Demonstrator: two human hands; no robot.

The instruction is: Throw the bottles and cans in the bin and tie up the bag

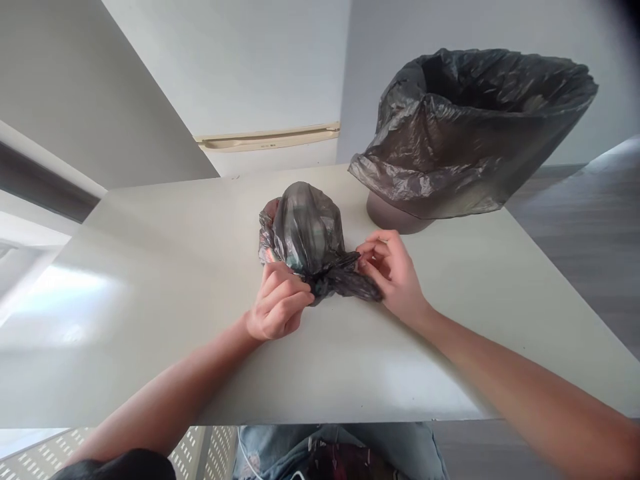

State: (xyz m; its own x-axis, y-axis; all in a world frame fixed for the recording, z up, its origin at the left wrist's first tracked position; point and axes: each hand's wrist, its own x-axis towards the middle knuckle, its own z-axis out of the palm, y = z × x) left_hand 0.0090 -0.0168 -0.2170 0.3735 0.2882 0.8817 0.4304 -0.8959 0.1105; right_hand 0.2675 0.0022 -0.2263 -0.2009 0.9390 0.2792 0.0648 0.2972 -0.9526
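Note:
A small dark plastic bag (306, 230), stuffed and rounded, lies in the middle of a white table (150, 267). Its twisted neck points toward me. My left hand (277, 303) is closed, pinching the bag's neck from the left. My right hand (393, 273) is closed too, gripping the loose ends of the neck from the right. Both hands meet at a knot-like bunch of plastic near the bag's base.
A bin (400, 217) lined with a large grey-black bag (475, 127) stands on the table at the back right. Behind the table rise white walls and a beige fitting (270, 139). The table's near edge runs just above my lap.

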